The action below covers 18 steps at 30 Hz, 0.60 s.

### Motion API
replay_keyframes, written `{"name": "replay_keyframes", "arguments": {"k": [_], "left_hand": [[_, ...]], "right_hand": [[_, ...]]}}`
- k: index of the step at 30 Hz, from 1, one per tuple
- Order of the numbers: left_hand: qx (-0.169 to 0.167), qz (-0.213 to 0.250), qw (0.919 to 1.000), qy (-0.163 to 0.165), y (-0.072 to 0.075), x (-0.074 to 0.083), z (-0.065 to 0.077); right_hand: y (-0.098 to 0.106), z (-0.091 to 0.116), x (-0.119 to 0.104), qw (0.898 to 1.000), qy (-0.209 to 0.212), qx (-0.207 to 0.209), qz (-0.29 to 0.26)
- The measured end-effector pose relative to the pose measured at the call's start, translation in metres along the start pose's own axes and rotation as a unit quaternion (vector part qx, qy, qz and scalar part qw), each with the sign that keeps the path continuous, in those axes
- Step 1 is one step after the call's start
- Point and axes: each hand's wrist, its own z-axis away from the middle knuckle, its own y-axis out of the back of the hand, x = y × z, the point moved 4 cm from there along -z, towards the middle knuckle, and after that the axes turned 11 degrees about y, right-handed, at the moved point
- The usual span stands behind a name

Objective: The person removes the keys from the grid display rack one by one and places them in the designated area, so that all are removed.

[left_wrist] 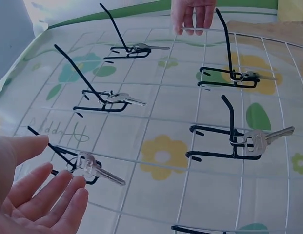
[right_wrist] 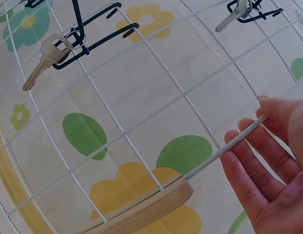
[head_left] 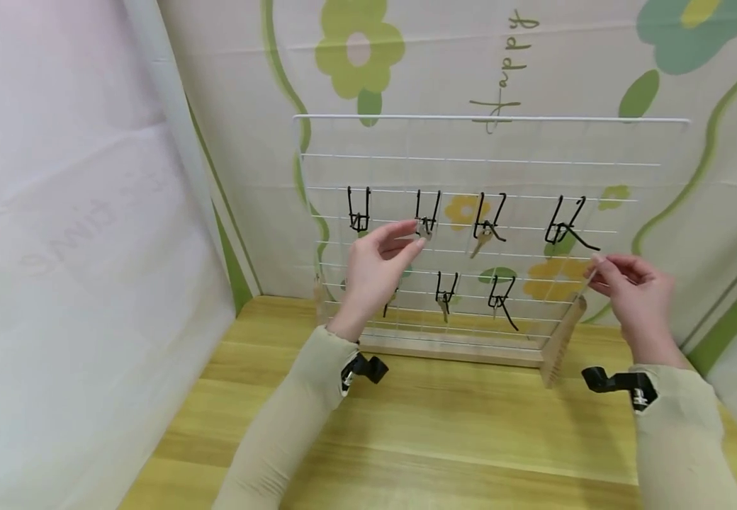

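My left hand (head_left: 373, 268) is held up in front of a key (left_wrist: 98, 169) hanging on a black hook in the upper row of a white wire grid rack (head_left: 490, 117). In the left wrist view, thumb and fingers are spread apart beside that key, with no visible hold on it. My right hand (head_left: 644, 292) grips the rack's right side wire (right_wrist: 243, 136) between thumb and fingers. Other keys hang from hooks around, such as a key (right_wrist: 46, 58) in the right wrist view and a key (left_wrist: 258, 141) in the left wrist view.
Wooden feet and a wooden base bar (head_left: 451, 350) support the rack on a wood-grain table (head_left: 470, 432). Hooks such as the rightmost hook (head_left: 563, 228) jut toward me. A flower-print cloth (head_left: 432, 57) stands behind, and a pale cloth wall (head_left: 75, 269) at left.
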Motion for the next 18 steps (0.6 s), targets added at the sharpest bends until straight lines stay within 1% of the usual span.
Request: {"name": "replay_keyframes", "arguments": {"k": [3, 7, 12, 18], "left_hand": [[0.015, -0.008, 0.9998, 0.01, -0.006, -0.003, -0.007], [0.041, -0.026, 0.9986, 0.02, -0.01, -0.009, -0.015], [0.051, -0.038, 0.9978, 0.022, -0.012, -0.01, -0.02], [0.063, -0.055, 0.9963, 0.017, -0.014, -0.009, -0.024]], "right_hand": [[0.002, 0.0, 0.0, 1.0, -0.005, 0.002, -0.003], [0.002, 0.002, 0.0, 1.0, -0.006, 0.001, 0.007], [0.0, 0.002, -0.002, 1.0, -0.002, 0.001, 0.01], [0.001, 0.001, -0.002, 1.0, -0.003, 0.002, 0.009]]}}
